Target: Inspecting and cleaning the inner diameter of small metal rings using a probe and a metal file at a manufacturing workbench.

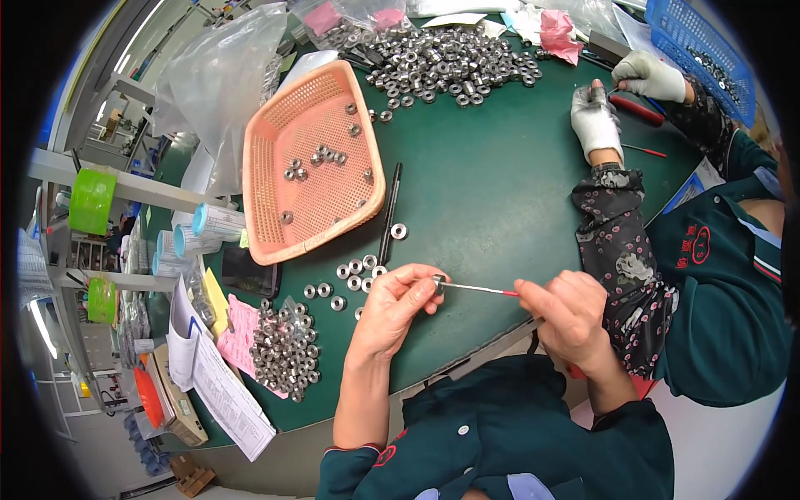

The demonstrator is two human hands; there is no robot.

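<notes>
Between the thumb and fingers of my left hand (392, 302) is a small ring-shaped metal part (438, 285). My right hand (572, 315) is closed around a thin rod-like tool (479, 289), silver along its shaft and red close to my fingers. The tool's far tip meets the metal part; whether it goes into the hole I cannot tell. Just left of my left hand, several loose metal rings (357, 267) lie on the green table (483, 200). A black rod (390, 217) rests beyond that hand, beside a single ring (399, 232).
An orange plastic basket (252, 167) holds a few rings. A large heap of rings (458, 62) covers the far table; a smaller pile (286, 350) lies left, near papers (229, 400). At right, a co-worker's gloved hands (597, 125) work near a red-handled tool (637, 108) and blue basket (679, 29).
</notes>
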